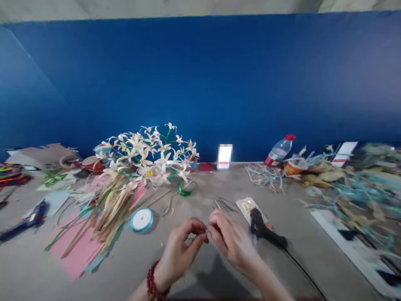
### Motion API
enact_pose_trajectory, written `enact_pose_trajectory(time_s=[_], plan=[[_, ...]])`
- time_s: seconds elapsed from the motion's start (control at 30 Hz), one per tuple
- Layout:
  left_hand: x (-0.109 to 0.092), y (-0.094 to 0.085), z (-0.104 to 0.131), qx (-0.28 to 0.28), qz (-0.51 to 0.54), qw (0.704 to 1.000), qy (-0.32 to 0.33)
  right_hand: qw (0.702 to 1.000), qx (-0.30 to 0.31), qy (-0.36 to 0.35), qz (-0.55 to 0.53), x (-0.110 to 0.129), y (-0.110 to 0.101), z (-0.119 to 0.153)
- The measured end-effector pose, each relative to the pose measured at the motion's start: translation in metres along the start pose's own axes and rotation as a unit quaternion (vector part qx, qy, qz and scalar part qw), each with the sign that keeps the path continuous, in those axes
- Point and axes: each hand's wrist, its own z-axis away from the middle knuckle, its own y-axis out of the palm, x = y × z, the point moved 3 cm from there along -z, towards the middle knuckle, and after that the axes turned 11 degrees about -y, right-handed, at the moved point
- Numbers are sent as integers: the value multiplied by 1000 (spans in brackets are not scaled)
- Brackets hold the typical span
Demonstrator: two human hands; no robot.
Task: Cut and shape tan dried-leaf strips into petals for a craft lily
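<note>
"Left hand (184, 246) first: what's it doing in the head cam?"

"Thumb and index curl round toward each other, tips nearly meeting, with a little gap showing behind them. Can't tell if anything's pinched in there, way too small and blurry. It's the wrist with the red bead bracelet (153, 281), btw."

"And the right hand (232, 240)?"

"Fingers bunched and bent, tips aimed at the left ones, just beside them. Can't say whether it's gripping something either. Both are over the near middle of the gray table (188, 288)."

"ok so what's the nearest stuff?"

"Thin dark strands (228, 205), lying just past the right hand's knuckles. Long axis slants, far left end down to near right end. Right hand is def the closer one."

"Glue gun (266, 230)?"

"Also on the right hand's side, out to its right. Head end is on a pale packet (244, 205), handle slants toward the wearer's right, where the cord (302, 265) trails off. Left hand has the blue-rimmed ribbon spool (142, 220) out to its left, and the white flowers (164, 160) are farther back on that side."
</note>
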Motion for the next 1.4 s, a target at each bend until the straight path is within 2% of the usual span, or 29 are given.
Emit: enact_pose_trajectory(time_s=[0.1, 0.23, 0.37, 0.5, 0.6, 0.7, 0.77, 0.93, 1.13, 1.27, 1.4], plan=[[-7, -3, -2, -19, -49, 998, 40, 1000, -14, 26, -9, -3, 2, -2], [-11, -4, -3, -38, -86, 994, 63, 997, -22, 63, -32, -6, 5, -2], [-9, -6, -2, -45, -62, 997, 15, 995, 17, 66, -69, -6, 0, -2], [-4, -4, -3, -5, 19, 998, -58, 992, 72, 24, -102, -2, -9, -3], [1, -1, -5, 37, 104, 989, -97, 994, 67, -16, -85, 0, -14, -5], [2, 0, -5, 64, 109, 986, -107, 996, 50, -43, -58, 0, -15, -6], [0, -1, -4, 60, 52, 993, -84, 997, 50, -48, -42, -2, -15, -5], [-10, -5, 0, 4, -74, 997, 5, 998, 47, -21, -21, -7, -12, -5], [-10, -1, 3, -80, -155, 981, 89, 1000, 13, 20, 10, -11, -5, -8], [-7, 1, 4, -107, -192, 967, 127, 999, -17, 37, 26, -12, -2, -8], [-7, 3, 3, -125, -197, 963, 135, 998, -48, 47, 14, -11, -1, -10]])
